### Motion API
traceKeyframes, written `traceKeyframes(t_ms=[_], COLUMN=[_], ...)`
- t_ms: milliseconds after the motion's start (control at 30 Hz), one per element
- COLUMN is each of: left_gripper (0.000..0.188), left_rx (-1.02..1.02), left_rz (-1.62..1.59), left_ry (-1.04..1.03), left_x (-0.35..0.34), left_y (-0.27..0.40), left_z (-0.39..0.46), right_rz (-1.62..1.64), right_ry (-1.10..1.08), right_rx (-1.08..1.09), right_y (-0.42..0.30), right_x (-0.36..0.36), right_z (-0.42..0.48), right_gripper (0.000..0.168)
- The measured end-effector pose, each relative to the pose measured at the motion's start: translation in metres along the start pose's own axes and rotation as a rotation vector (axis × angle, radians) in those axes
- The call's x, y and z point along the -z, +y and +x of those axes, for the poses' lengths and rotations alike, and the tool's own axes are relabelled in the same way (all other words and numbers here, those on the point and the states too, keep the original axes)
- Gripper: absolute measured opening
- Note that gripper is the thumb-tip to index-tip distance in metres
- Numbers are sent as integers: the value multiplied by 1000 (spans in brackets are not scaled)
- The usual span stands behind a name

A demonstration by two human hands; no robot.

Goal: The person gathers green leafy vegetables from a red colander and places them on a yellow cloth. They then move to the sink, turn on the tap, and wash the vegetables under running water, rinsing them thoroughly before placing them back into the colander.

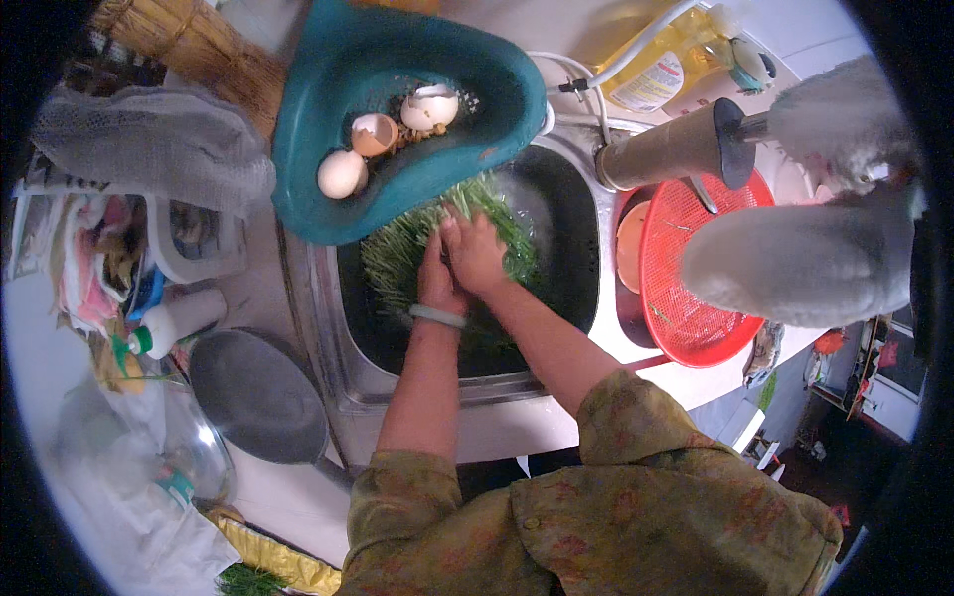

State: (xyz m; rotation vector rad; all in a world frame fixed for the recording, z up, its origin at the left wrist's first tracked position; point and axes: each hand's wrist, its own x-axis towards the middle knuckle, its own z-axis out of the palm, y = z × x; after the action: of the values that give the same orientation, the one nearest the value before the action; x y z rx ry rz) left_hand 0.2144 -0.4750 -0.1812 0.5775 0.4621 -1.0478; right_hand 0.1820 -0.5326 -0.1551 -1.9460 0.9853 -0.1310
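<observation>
My left hand and my right hand are pressed close together in the sink basin, gripping a bunch of long, thin green leafy vegetables. A pale bangle circles my left wrist. The leaves spread out to both sides of my hands, and some fingertips are hidden among them. Wet, shiny spots show at the right side of the basin. Over the far left corner of the sink sits a teal strainer basket with several eggshells and food scraps in it.
A red mesh colander rests over the right side, beside the faucet. Behind stands a yellow dish-soap bottle. A dark frying pan, a white bottle and a grey cloth are on the left.
</observation>
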Motion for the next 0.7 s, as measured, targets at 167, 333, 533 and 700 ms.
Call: traceKeyframes(t_ms=[167,333,533,700], left_gripper=[51,61,64,59], left_rx=[-118,-126,-188,-121], left_rz=[221,491,379,233], left_ry=[209,366,284,240], left_x=[-13,-32,-22,-19], left_y=[-4,22,17,0], left_z=[0,-25,5,49], right_rz=[-11,-71,-219,-558], right_ry=[229,112,41,-172], right_rx=[-22,-110,-48,303], right_y=[42,34,44,80], right_x=[0,58,83,24], right_z=[40,45,79,102], right_gripper=[43,41,41,35])
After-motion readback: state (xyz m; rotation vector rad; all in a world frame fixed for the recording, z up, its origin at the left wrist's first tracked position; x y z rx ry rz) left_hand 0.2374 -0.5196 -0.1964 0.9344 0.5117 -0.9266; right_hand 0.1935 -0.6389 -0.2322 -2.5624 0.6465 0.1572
